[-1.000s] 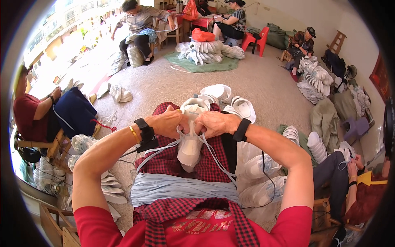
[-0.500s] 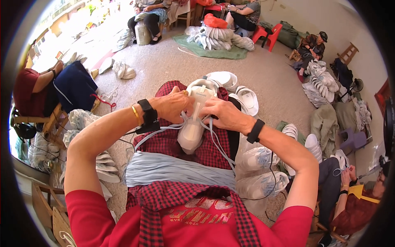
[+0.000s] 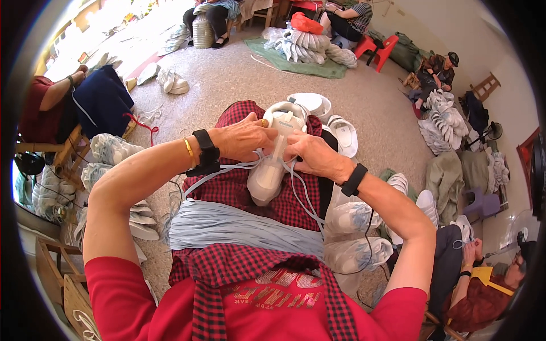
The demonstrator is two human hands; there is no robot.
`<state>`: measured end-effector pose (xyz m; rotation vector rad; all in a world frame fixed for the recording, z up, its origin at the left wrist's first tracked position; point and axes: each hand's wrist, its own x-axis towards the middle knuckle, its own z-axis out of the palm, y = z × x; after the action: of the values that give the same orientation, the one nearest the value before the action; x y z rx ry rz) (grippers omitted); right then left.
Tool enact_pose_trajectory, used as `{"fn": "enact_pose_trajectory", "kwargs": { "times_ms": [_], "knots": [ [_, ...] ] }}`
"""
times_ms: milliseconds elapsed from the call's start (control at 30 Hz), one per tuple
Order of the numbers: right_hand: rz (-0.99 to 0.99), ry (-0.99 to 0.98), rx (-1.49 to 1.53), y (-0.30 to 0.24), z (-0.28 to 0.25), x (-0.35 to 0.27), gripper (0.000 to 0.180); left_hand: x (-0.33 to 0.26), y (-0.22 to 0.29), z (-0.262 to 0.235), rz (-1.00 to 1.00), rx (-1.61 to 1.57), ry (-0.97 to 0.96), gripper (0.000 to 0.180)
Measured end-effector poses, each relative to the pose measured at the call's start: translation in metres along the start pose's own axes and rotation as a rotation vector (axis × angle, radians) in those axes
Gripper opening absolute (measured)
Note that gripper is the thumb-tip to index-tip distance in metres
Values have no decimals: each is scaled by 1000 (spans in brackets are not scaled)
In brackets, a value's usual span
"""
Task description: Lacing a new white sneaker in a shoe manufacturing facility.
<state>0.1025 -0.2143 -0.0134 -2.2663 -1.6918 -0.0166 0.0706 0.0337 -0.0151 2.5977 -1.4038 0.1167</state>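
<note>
A pale off-white shoe (image 3: 266, 181) rests on my lap, its toe toward me and its tongue facing up. My left hand (image 3: 245, 139) closes over the shoe's left side, fingers bent at the lacing edge. From the other side my right hand (image 3: 318, 154) pinches a light blue-grey shoelace (image 3: 298, 190) near the eyelets. Loose lace ends trail from both sides of the shoe. What the left fingertips grip, lace or shoe edge, is hidden. Across my lap lies a thick bundle of blue-grey laces (image 3: 244, 227) on a red-and-black checked apron (image 3: 227, 199).
White shoes (image 3: 343, 136) stand on the floor beyond my knees. Bagged shoes (image 3: 355, 253) lie at my right, with more shoe stacks (image 3: 114, 149) at my left. Co-workers sit around the room, one close at the right (image 3: 483, 290). A green sheet (image 3: 318, 67) holds a shoe pile.
The whole view has shifted slightly. Both hands stay at the shoe's lacing, with small finger movements; the left fingers now reach further over the tongue.
</note>
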Motion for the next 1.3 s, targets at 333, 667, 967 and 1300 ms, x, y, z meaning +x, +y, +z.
{"fn": "enact_pose_trajectory", "kwargs": {
  "times_ms": [333, 667, 967, 1300],
  "knots": [
    [115, -221, -59, -10, -13, 13, 26, 3, -4, -3, -1, -8, -60, 19],
    [98, -103, -82, -12, 1, 9, 15, -3, -1, 6, 23, 54, -6, 20],
    [175, -175, -118, -10, 2, 16, 16, -1, -2, 8, 3, -37, 28, 17],
    [272, -56, -141, -15, 15, 7, 7, 2, 16, 4, -219, -11, -14, 16]
  ]
}}
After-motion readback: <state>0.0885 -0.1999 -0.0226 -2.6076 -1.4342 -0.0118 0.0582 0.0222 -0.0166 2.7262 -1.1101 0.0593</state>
